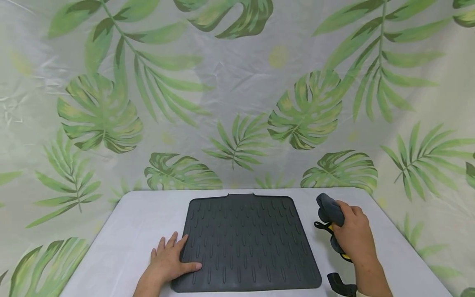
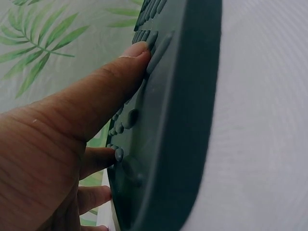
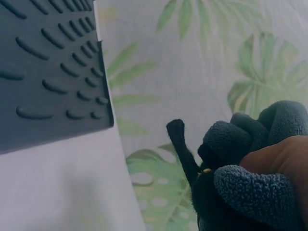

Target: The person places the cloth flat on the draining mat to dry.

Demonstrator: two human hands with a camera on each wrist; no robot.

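A dark grey ribbed drying mat lies flat on the white table, with a small lip at its far edge. My left hand rests at its left edge, fingers spread; in the left wrist view the thumb presses on the ribbed top. To the right of the mat, my right hand grips a bunched grey-blue cloth with yellow trim and a black loop. The cloth's fuzzy folds bulge around the fingers in the right wrist view. Part of the cloth is hidden behind the hand.
The white table has rounded far corners. Behind it hangs a leaf-printed sheet. A black curved piece shows beside the right forearm, near the bottom of the head view.
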